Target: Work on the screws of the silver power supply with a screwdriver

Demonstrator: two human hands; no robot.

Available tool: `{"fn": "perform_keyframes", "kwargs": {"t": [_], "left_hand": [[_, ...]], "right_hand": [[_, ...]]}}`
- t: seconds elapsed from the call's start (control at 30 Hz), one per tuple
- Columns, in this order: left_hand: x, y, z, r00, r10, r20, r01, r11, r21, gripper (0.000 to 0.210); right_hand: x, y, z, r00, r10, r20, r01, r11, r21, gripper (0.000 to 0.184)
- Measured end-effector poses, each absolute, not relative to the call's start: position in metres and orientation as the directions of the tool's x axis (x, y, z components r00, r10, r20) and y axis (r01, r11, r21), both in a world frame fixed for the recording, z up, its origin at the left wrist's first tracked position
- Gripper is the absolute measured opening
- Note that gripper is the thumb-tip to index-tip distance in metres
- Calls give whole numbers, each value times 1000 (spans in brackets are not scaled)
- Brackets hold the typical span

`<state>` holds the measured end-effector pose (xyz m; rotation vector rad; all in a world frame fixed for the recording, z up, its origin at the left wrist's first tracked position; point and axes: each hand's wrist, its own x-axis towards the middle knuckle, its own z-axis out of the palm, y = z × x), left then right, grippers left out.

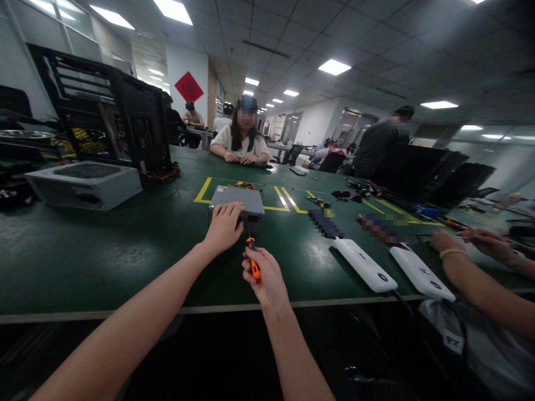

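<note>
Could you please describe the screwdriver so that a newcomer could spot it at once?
On the green table, find the grey box with the wearer's left hand on it. Just this side, the right hand holds the screwdriver. Its orange-and-black handle stands out against that grey box.

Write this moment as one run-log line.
left hand: on grey metal box | right hand: holding orange-handled screwdriver, shaft toward box | surface: green table

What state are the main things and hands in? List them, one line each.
Middle gray box: cover on
Left hand: resting on that box
Screwdriver: gripped, pointing toward box's near face
Right hand: closed around screwdriver
Left gray box: lying unheld
Black computer case: standing upright
Two white packs: lying flat
</note>
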<state>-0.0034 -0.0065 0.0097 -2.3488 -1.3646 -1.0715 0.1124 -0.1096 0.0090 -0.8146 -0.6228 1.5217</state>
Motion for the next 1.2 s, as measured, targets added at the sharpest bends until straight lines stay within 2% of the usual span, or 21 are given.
{"fn": "perform_keyframes", "kwargs": {"t": [0.1,0.2,0.47,0.7,0.8,0.87,0.97,1.03,1.1,1.2], "left_hand": [[-3,-7,10,302,658,689,823,-545,159,33],[-4,-8,10,298,663,687,822,-544,168,33],[-3,-8,10,300,652,697,820,-550,161,32],[-4,-8,11,297,664,686,821,-545,172,33],[-3,-10,12,298,665,685,824,-541,167,32],[-4,-10,13,302,660,688,823,-544,161,31],[-4,-10,12,301,651,697,820,-549,159,32],[-4,-9,11,302,649,699,820,-551,157,33],[-4,-8,10,303,651,696,822,-548,154,33],[-4,-8,10,304,659,688,825,-544,156,33]], "right_hand": [[115,-111,5,0,994,-109,-521,-94,-848,25],[115,-112,4,-27,992,-126,-527,-121,-841,23],[111,-113,11,-85,977,-194,-763,-189,-619,9],[111,-111,13,-246,911,-331,-800,-384,-462,12],[112,-112,12,-290,897,-335,-787,-422,-450,17],[111,-114,11,-234,916,-327,-789,-375,-487,14],[108,-117,9,-77,967,-242,-746,-217,-629,8],[107,-120,5,25,991,-130,-649,-83,-757,25],[106,-121,0,130,991,-14,-475,50,-878,42],[108,-124,-8,222,953,205,-85,228,-970,44]]}}
